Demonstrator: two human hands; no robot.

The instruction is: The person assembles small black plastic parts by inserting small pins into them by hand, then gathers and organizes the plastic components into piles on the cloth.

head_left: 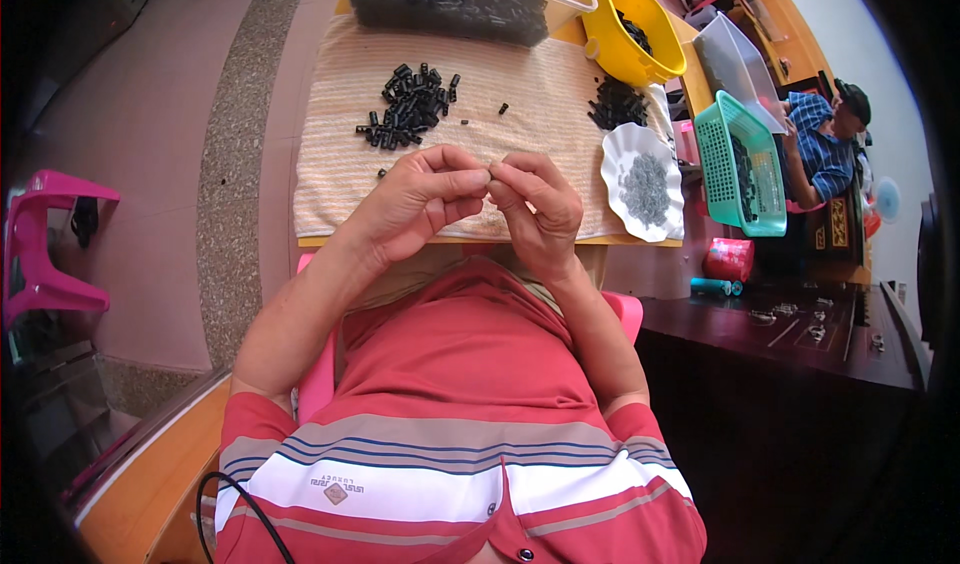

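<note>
Over the near edge of the towel-covered table (330, 184), my left hand (425, 199) and my right hand (540, 209) meet fingertip to fingertip. Both are closed in a pinch, thumb against forefinger. Whatever sits between the tips is too small and covered to make out. Beyond my left hand lies a loose pile of short black cylindrical parts (415, 104). A single black part (503, 109) rests apart from it, towards the middle. Right of my right hand stands a white scalloped dish (617, 154) with many small greyish, thin pieces, and behind it a heap of smaller black pieces (618, 104).
A clear plastic bin (450, 14) full of black parts stands at the far edge. To the right are a yellow basin (605, 44), a green basket (720, 154) and a clear box (735, 64). Another person (825, 144) sits beyond; a pink stool (50, 244) stands left.
</note>
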